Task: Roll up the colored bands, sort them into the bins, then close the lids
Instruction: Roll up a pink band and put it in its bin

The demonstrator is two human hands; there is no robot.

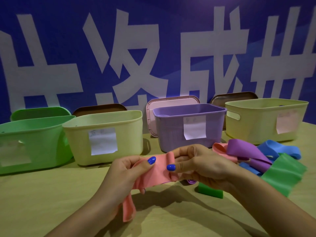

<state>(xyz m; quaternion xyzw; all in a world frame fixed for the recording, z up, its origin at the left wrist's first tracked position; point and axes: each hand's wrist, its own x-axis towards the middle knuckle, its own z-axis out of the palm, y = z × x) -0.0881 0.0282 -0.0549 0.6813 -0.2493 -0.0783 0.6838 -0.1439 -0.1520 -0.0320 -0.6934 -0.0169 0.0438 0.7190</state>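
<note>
A pink band is held above the table between both hands. My left hand pinches its left part, thumb on top, and the band's loose end hangs down below that hand. My right hand pinches the rolled end of the band, thumb on top. To the right lies a pile of loose bands: purple, blue, green and another pink one. Behind stand several open bins: green, pale yellow, purple and yellow.
Lids lean upright behind the bins: a green lid, a brown lid, a pink lid and another brown lid. White paper labels are stuck on the bin fronts. A blue banner with large white characters backs the tan table.
</note>
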